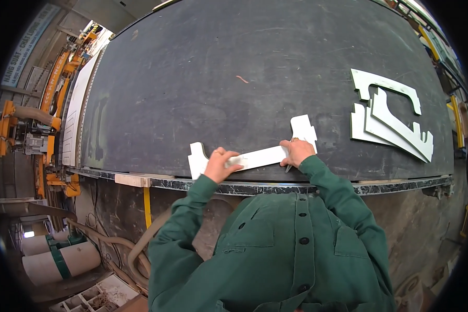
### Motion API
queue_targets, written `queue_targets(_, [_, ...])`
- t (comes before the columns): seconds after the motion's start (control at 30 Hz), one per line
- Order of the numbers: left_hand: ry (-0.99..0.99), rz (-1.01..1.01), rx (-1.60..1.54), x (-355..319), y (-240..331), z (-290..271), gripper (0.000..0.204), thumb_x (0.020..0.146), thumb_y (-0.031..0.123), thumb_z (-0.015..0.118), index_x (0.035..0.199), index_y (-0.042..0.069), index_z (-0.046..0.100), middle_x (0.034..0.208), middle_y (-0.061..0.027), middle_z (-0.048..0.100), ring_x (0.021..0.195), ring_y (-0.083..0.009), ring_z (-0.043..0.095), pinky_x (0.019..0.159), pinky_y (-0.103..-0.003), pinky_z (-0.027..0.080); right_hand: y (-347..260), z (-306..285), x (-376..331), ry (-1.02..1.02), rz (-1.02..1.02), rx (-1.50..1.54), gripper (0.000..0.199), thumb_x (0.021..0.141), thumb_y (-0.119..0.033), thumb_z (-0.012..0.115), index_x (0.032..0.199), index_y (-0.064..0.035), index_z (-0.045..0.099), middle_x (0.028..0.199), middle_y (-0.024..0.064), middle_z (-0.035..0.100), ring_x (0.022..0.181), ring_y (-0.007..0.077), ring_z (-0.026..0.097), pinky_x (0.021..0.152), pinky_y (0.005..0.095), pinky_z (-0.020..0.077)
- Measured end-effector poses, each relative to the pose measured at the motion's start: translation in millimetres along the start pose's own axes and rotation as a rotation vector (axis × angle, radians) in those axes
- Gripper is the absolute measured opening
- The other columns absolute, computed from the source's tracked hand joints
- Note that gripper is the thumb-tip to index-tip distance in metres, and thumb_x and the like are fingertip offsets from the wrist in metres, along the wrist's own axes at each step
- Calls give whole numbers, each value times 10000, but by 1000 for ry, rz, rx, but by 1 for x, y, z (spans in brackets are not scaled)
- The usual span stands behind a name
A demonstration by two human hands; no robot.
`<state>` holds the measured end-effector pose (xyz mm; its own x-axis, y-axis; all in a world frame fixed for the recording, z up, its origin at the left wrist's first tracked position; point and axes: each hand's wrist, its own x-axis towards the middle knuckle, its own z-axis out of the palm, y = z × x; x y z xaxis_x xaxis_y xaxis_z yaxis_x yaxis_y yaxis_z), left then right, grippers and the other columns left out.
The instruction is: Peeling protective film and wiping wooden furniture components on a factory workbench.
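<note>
A white U-shaped board piece (260, 158) with stepped ends lies flat on the dark tabletop, close to its near edge. Near its left end, my left hand (222, 165) grips the narrow middle strip, with thumb and fingers closed on its edges. My right hand (299, 153) is closed on the same strip by the right end. Beneath the right fingers a small grey tip (288, 168) sticks out; what it belongs to is hidden. Both forearms come in dark green sleeves.
Several similar white cut pieces (395, 130) lie overlapped at the right of the large dark table (234, 57). A small reddish strip (242, 79) rests mid-table. Orange machinery (52, 93) stands beyond the left edge; hoses (135, 255) and a white cylinder (62, 262) are below left.
</note>
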<state>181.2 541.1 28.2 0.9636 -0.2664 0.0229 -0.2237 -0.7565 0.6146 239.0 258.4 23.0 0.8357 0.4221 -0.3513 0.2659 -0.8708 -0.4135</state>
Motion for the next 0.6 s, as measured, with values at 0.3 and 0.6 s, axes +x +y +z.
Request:
queue_targets(0.3, [6, 275, 171, 24, -25, 30, 188, 690, 256, 716, 843, 171, 649, 784, -27, 415, 756, -213, 427, 646, -330, 362, 0, 0, 2, -22, 38, 4, 632, 591, -388, 775, 1152, -190, 560, 987, 122, 606, 936, 278, 590, 783, 376, 465])
queue_targets(0.6, [-173, 397, 273, 33, -16, 17, 138, 789, 173, 609, 778, 44, 562, 816, -94, 459, 773, -267, 451, 690, -362, 377, -1, -1, -1, -17, 83, 23, 633, 588, -381, 775, 1155, -197, 562, 1011, 112, 602, 948, 275, 589, 791, 373, 467])
